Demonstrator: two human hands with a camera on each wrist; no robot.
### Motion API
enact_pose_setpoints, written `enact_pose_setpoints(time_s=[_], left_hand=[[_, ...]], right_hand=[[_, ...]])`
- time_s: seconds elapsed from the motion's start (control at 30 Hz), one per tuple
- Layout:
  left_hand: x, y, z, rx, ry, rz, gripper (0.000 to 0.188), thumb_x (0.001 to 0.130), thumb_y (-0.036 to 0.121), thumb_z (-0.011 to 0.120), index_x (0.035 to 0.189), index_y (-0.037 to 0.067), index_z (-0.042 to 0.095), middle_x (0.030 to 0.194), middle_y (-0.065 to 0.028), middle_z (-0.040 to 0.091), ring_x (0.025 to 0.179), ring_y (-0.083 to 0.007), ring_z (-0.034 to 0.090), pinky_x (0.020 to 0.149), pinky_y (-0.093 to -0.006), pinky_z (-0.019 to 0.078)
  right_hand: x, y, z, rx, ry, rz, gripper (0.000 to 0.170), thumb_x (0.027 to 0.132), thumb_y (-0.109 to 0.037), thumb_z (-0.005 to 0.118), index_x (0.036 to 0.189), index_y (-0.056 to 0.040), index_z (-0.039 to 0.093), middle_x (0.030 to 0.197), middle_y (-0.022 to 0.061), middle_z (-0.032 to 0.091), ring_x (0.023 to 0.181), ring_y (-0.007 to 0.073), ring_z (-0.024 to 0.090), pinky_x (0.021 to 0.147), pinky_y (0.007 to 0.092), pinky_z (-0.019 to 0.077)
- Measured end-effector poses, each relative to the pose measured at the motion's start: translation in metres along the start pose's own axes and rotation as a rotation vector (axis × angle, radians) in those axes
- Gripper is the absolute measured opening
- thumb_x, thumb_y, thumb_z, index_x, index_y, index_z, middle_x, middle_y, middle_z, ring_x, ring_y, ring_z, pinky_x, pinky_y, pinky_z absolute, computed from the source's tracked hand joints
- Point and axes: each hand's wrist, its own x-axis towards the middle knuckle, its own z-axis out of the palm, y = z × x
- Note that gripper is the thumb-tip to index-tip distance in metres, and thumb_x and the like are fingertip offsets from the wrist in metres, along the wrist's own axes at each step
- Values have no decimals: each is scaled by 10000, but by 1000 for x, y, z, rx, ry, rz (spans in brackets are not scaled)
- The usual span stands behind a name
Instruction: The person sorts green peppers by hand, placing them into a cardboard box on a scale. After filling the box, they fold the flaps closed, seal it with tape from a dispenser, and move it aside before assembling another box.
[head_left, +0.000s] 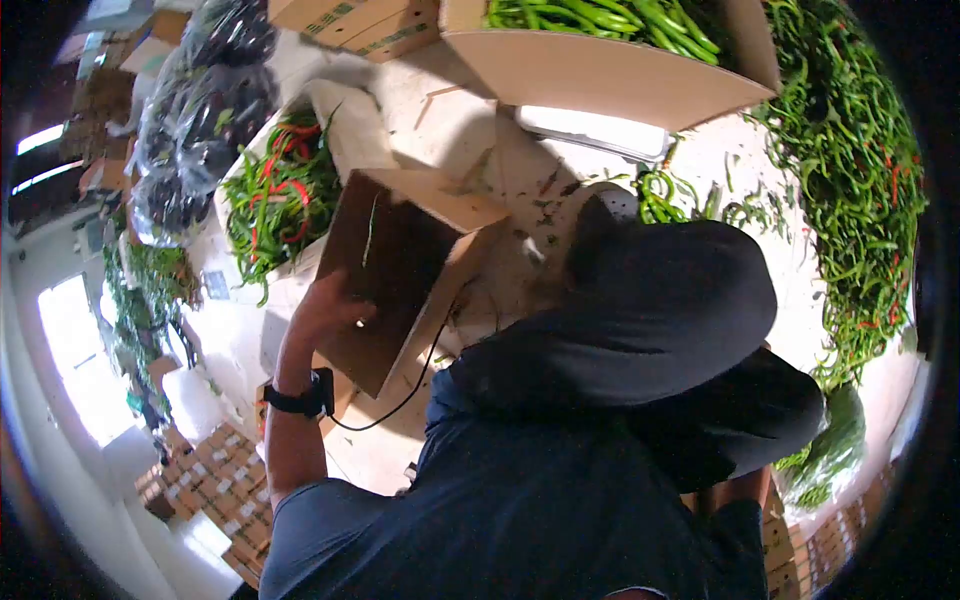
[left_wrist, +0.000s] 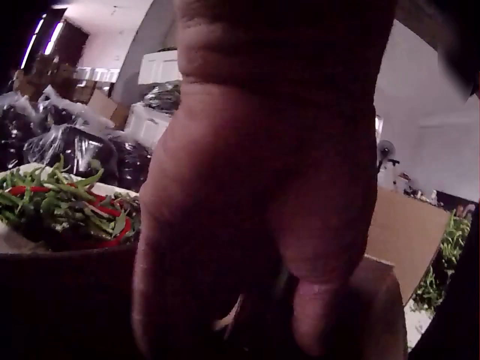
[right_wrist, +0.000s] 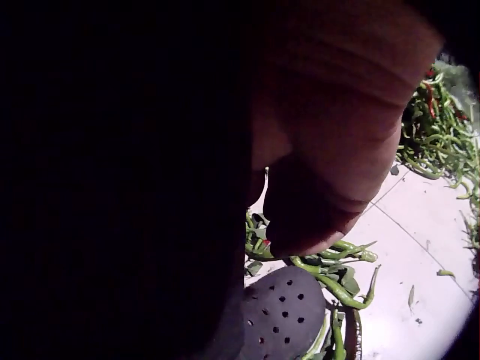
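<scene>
My left hand (head_left: 328, 306) reaches down into a tilted cardboard box (head_left: 408, 225), its fingers in deep shadow. A thin green strand (head_left: 370, 232) lies against the box's dark inside. In the left wrist view, the fingers of the left hand (left_wrist: 247, 195) point downward, and I cannot tell whether they pinch anything. My right hand (right_wrist: 337, 142) hangs with loosely bent fingers beside the dark trouser leg, holding nothing visible. Below it are green chili peppers (right_wrist: 345, 289) and a perforated dark shoe (right_wrist: 285, 311). In the head view the leg hides this hand.
An open carton (head_left: 600, 75) of long green peppers stands ahead, by a white flat object (head_left: 595, 132). Mixed green and red peppers (head_left: 285, 195) lie left of the tilted box. A large pepper pile (head_left: 870, 200) spreads along the right. Dark-filled plastic bags (head_left: 205, 120) stand behind.
</scene>
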Motion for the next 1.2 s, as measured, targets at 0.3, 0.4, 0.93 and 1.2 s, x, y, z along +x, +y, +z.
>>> enact_pose_setpoints(time_s=[0.3, 0.4, 0.93, 1.2], left_hand=[[47, 164, 7, -142, -79, 145, 501, 887, 228, 673, 1319, -10, 584, 1214, -171, 683, 1082, -272, 662, 920, -377, 509], [65, 214, -2, 295, -161, 121, 455, 880, 230, 678, 1281, 25, 616, 1157, -154, 693, 1060, -301, 663, 924, -402, 505], [203, 286, 79, -1111, -884, 78, 437, 1038, 349, 456, 1302, 29, 595, 1246, -87, 653, 1114, -219, 621, 982, -363, 478], [197, 292, 73, -1034, -852, 187, 464, 1041, 378, 436, 1305, 30, 593, 1252, -88, 651, 1125, -220, 618, 985, -370, 479]], right_hand=[[-60, 42, 14, 215, 170, 21, 362, 950, -243, 655, 1174, 41, 647, 1022, 106, 710, 894, 189, 656, 815, 342, 521], [-80, 50, 9, 354, 265, 25, 367, 949, -248, 659, 1177, 40, 644, 1026, 103, 709, 889, 187, 654, 809, 339, 522], [-260, -75, -130, 872, 565, -327, 425, 958, -287, 667, 1232, 33, 611, 1095, 94, 689, 896, 176, 655, 788, 327, 542], [-213, -154, -220, 248, 241, -83, 503, 952, -292, 636, 1327, 37, 575, 1111, 119, 683, 883, 172, 681, 638, 316, 594]])
